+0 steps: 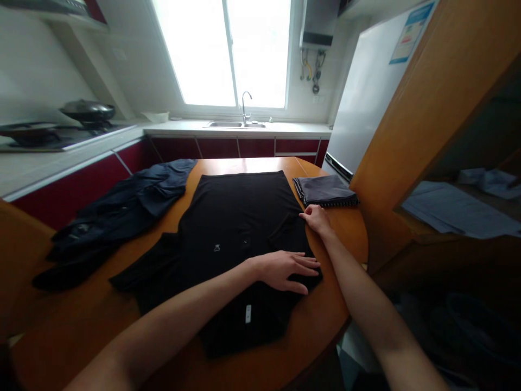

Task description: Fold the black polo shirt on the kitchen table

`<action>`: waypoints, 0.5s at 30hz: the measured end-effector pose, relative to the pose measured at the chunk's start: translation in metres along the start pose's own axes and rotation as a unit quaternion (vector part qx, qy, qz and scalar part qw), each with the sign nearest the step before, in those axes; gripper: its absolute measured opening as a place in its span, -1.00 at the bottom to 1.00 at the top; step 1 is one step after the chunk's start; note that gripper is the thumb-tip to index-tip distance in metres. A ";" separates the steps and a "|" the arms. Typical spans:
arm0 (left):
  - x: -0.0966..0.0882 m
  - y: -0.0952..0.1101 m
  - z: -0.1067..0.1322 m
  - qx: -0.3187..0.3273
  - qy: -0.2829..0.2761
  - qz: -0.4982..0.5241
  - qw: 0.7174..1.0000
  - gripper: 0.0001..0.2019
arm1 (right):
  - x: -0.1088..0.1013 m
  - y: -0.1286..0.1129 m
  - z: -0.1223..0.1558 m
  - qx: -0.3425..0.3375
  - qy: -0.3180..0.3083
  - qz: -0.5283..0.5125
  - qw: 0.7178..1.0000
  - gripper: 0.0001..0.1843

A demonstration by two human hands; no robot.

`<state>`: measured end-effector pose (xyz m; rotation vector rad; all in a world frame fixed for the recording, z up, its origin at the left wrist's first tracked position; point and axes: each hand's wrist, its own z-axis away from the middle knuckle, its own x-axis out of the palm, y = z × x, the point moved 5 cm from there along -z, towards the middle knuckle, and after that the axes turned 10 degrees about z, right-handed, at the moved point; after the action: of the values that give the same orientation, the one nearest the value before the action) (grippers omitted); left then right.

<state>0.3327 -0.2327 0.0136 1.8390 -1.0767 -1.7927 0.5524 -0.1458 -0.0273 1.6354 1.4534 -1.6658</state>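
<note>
A black shirt (234,209) lies spread on the wooden table, its hem toward the window and its collar end toward me. One short sleeve reaches out to the left; a pale label (248,314) shows near the collar end. My left hand (287,270) rests flat on the shirt's right part by the other sleeve, fingers stretched and apart. At the shirt's right side edge, my right hand (316,218) is closed in a pinch on the fabric.
Dark blue clothing (134,198) lies loosely heaped on the left of the wooden table (325,331). A folded grey cloth stack (325,190) sits at the back right. Beyond are a counter with a sink (226,124), a stove with a pan (87,111), and a fridge (362,92).
</note>
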 end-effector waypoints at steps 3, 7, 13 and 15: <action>-0.002 0.001 -0.001 -0.002 0.025 0.020 0.999 -0.55 | 0.001 0.000 -0.001 0.004 0.001 0.003 1.000 -0.82; -0.013 -0.021 0.002 -0.071 0.145 -0.087 0.983 -0.55 | 0.001 0.000 -0.001 0.003 -0.003 0.002 1.000 -0.82; -0.005 -0.048 0.007 -0.149 0.082 -0.183 0.968 -0.32 | 0.000 -0.001 -0.001 0.003 -0.003 -0.004 1.000 -0.82; -0.005 -0.043 0.008 -0.133 0.059 -0.180 0.973 -0.32 | 0.000 -0.001 0.000 0.002 -0.001 -0.006 1.000 -0.82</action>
<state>0.3374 -0.1993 -0.0149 2.0328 -0.4499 -1.8786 0.5519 -0.1453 -0.0267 1.6298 1.4632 -1.6767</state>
